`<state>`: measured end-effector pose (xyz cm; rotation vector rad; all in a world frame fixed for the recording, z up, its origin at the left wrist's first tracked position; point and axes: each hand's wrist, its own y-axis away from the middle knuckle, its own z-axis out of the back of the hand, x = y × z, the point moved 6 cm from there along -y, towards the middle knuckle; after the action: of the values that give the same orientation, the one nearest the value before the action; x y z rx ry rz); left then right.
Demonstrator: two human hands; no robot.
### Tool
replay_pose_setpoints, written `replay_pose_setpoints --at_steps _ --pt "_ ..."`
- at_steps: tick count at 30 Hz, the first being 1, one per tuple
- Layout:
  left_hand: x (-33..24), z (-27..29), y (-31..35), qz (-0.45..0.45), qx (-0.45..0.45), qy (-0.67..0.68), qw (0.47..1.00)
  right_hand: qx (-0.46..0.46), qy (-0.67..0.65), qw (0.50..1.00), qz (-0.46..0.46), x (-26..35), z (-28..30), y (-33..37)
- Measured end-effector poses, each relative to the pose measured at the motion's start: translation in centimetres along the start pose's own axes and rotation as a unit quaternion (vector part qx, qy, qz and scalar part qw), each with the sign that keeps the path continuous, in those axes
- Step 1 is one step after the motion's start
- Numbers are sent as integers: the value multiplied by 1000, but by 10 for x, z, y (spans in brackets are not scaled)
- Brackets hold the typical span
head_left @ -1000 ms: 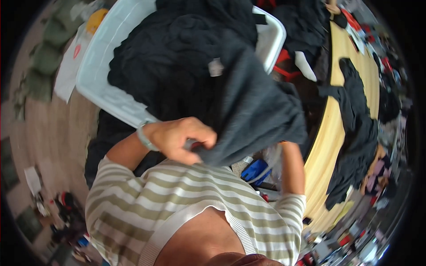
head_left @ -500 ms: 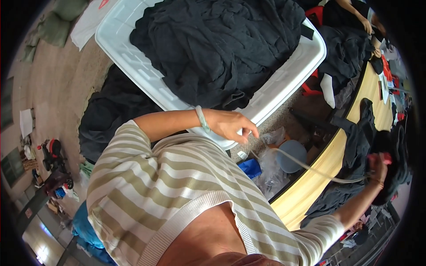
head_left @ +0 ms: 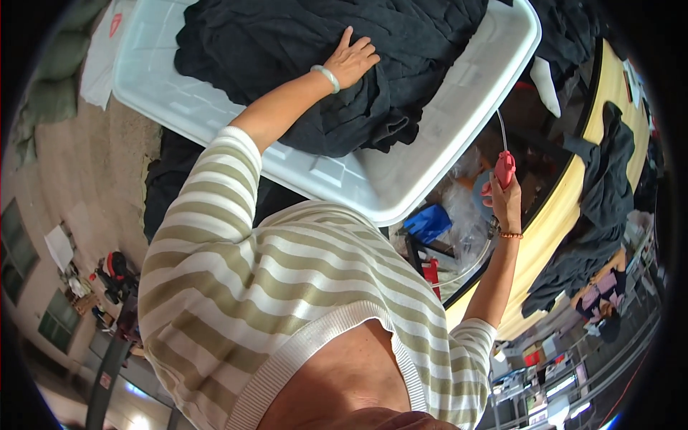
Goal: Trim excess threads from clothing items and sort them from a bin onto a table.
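My left hand (head_left: 353,61) lies with its fingers spread on a heap of black garments (head_left: 287,57). The heap fills much of a large white plastic tub (head_left: 430,161) in front of me. On the right, my right hand (head_left: 506,204) is wrapped round a red air blow gun (head_left: 505,168). A thin nozzle points away from me, beside the tub's right wall. From below that hand a pale hose (head_left: 476,266) curves down toward my body.
A wooden-topped table (head_left: 527,279) curves along the right, with black garments (head_left: 605,183) draped over it. Between tub and table are clear plastic bags (head_left: 466,222) and a blue packet (head_left: 428,223). More dark cloth (head_left: 168,179) lies left of the tub. Another person (head_left: 602,294) is at the far right.
My left hand has gone from beside the hose, near the tub's front corner, onto the garments and spread its fingers. My right hand has come inward from the table with the blow gun.
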<state>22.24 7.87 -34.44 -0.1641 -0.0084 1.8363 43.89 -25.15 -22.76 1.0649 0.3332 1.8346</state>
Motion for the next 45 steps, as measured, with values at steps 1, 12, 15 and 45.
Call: replay_pose_setpoints --at_steps 1,12,15,45 --pt "1 -9 -7 -10 52 -13 998 -5 0 1000 -11 0 -2 7" --pt "107 133 -87 100 -191 117 969 -47 -13 998 27 45 -23 36" --pt "132 117 -95 134 -192 189 954 -42 -10 998 41 66 -36 32" --pt "268 -10 140 618 -161 336 692 9 144 982 124 169 -145 -7"
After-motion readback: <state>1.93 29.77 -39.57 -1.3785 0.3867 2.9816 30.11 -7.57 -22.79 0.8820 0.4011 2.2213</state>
